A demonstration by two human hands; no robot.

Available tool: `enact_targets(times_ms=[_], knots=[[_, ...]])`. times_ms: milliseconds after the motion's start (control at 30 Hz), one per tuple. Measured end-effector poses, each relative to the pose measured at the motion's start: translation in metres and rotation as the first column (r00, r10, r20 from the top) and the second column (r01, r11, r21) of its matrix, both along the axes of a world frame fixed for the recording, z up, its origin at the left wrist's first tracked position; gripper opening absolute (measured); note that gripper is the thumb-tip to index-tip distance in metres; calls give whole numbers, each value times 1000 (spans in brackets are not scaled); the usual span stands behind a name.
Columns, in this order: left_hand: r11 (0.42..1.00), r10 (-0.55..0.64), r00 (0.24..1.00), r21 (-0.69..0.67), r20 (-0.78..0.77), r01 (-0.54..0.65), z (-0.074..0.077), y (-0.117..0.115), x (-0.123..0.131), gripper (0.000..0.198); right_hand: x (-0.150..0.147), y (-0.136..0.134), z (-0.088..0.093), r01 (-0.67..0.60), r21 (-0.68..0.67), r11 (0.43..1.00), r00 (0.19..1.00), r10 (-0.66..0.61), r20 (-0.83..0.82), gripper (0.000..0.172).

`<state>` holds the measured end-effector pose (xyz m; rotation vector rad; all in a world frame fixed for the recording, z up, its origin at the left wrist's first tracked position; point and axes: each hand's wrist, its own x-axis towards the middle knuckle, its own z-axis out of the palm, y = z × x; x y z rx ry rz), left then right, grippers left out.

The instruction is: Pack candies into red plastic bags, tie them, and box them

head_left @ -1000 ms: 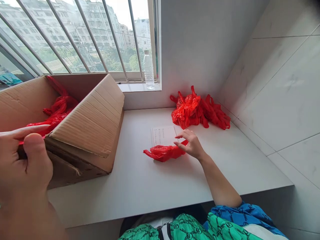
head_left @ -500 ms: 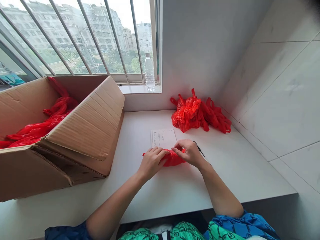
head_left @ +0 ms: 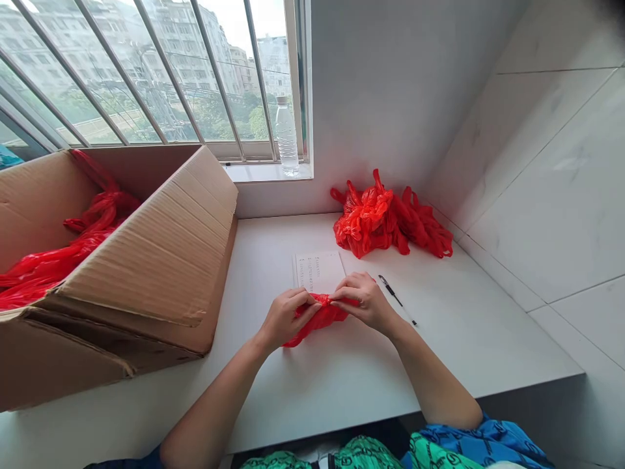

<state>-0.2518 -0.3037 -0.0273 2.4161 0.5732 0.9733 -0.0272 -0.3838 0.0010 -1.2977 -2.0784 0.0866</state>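
A crumpled red plastic bag (head_left: 325, 315) is between my hands above the white table (head_left: 342, 378). My left hand (head_left: 288, 316) pinches its upper edge on the left, thumb against fingers. Close beside it, my right hand (head_left: 359, 299) pinches the bag's upper right part. Just beyond my hands lies a white sheet with handwriting (head_left: 319, 270), its near edge hidden by the bag and fingers. A black pen (head_left: 392, 292) rests to the right of my right hand.
A large open cardboard box (head_left: 146, 254) with red bags (head_left: 88, 241) inside stands on the left. A pile of red bags (head_left: 366, 218) lies against the back wall. A clear plastic bottle (head_left: 287, 140) stands on the sill of the barred window.
My left hand has gone from lying over the bag to pinching its edge, and my right fingers have closed on it. The bag now hangs lower at the left. The view has shifted slightly.
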Motion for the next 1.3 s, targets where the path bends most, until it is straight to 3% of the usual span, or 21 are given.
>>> enact_targets(times_ms=[167, 333, 467, 633, 700, 767, 833, 933, 1000, 1100, 1200, 1300], knots=[[997, 49, 998, 54, 47, -52, 9, 10, -10, 20, 5, -3, 8, 50, 107, 993, 998, -46, -39, 15], [970, 234, 959, 27, 159, -241, 14, 26, -27, 20, 23, -2, 10, 234, 223, 946, 969, -208, -131, 12], [952, 301, 934, 1, 194, -307, 15, 23, -27, 10, 22, 0, 7, 227, 83, 970, 959, -208, -190, 6], [975, 110, 994, 192, 13, -110, 14, 3, -8, 23, 1, -1, 6, 151, -72, 986, 962, -164, -219, 7], [959, 97, 993, 274, -66, -76, 10, -1, 0, 12, -6, -2, 5, 110, -105, 988, 966, -131, -223, 7], [951, 123, 990, 292, -64, -99, 7, -2, 4, 15, -12, -2, 5, 78, -152, 985, 962, -114, -246, 12], [951, 146, 989, 275, 3, -141, 7, 0, 4, 15, -14, -1, 5, 63, -193, 979, 958, -114, -262, 15], [944, 224, 958, 206, 178, -259, 19, 6, -2, 10, -11, 2, 9, 74, -167, 983, 934, -127, -334, 12], [919, 313, 897, 140, 311, -369, 32, 11, -7, 5, -5, 3, 15, 144, -69, 987, 895, -160, -416, 17], [875, 382, 811, 107, 443, -471, 50, 14, -13, 5, 1, 4, 23, 303, 114, 946, 868, -225, -442, 25], [902, 351, 815, 66, 461, -426, 57, 7, -14, 15, 0, 4, 23, 285, 144, 948, 891, -206, -404, 31], [963, 264, 935, -9, 237, -270, 53, -7, -13, 44, -6, 4, 17, 191, -40, 981, 903, -192, -383, 42]])
